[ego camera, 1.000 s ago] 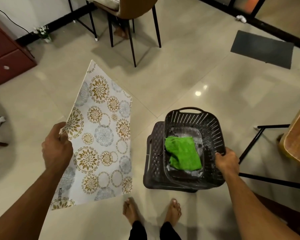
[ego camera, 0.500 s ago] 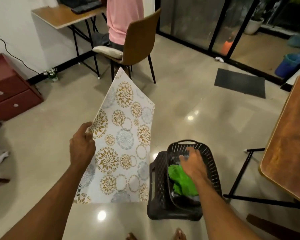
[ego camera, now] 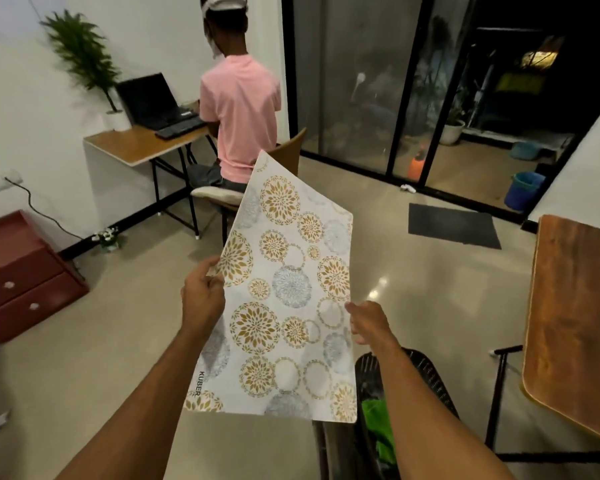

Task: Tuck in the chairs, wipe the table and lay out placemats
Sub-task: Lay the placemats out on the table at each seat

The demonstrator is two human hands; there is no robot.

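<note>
A white placemat (ego camera: 284,299) with gold and grey flower circles hangs in the air in front of me. My left hand (ego camera: 201,296) pinches its left edge. My right hand (ego camera: 368,323) is at its right edge, fingers touching it; whether it grips is unclear. The wooden table (ego camera: 575,320) with black legs stands at the right. A black basket (ego camera: 426,372) on the floor below my right arm holds a green cloth (ego camera: 378,424).
A person in a pink shirt sits on a brown chair (ego camera: 288,154) at a small desk (ego camera: 132,147) with a laptop. A red drawer unit (ego camera: 25,275) stands at the left. A dark floor mat (ego camera: 454,228) lies by the glass doors.
My head has lifted, so the room shows. My right hand left the basket and came up to the placemat's right edge. The left hand raised the placemat toward the middle.
</note>
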